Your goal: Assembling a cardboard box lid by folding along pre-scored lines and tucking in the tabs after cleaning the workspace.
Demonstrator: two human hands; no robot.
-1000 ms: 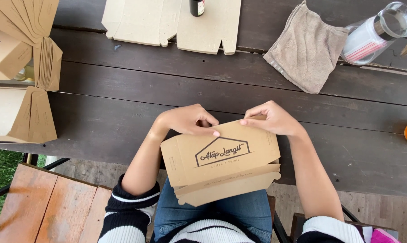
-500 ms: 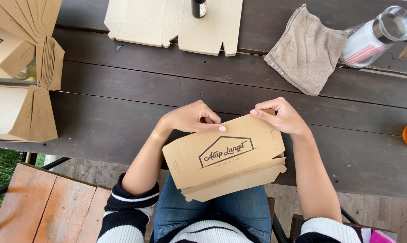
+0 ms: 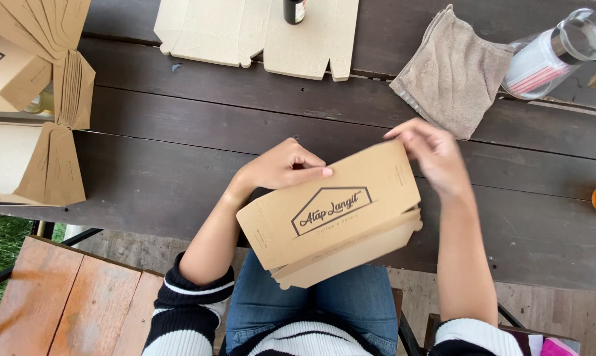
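My left hand (image 3: 281, 166) curls its fingers onto the far edge of the brown cardboard box (image 3: 331, 214) tilted over the desk (image 3: 179, 151) edge, while my right hand (image 3: 430, 155) pinches its far corner.

A brown cardboard box (image 3: 331, 214) with a dark house-shaped logo on its lid sits tilted at the near table edge. Flat unfolded box blanks (image 3: 258, 36) lie at the far edge. On the left, a stack of folded brown boxes (image 3: 31, 99) stands. A dark bottle (image 3: 294, 10) on the blanks carries a small label.
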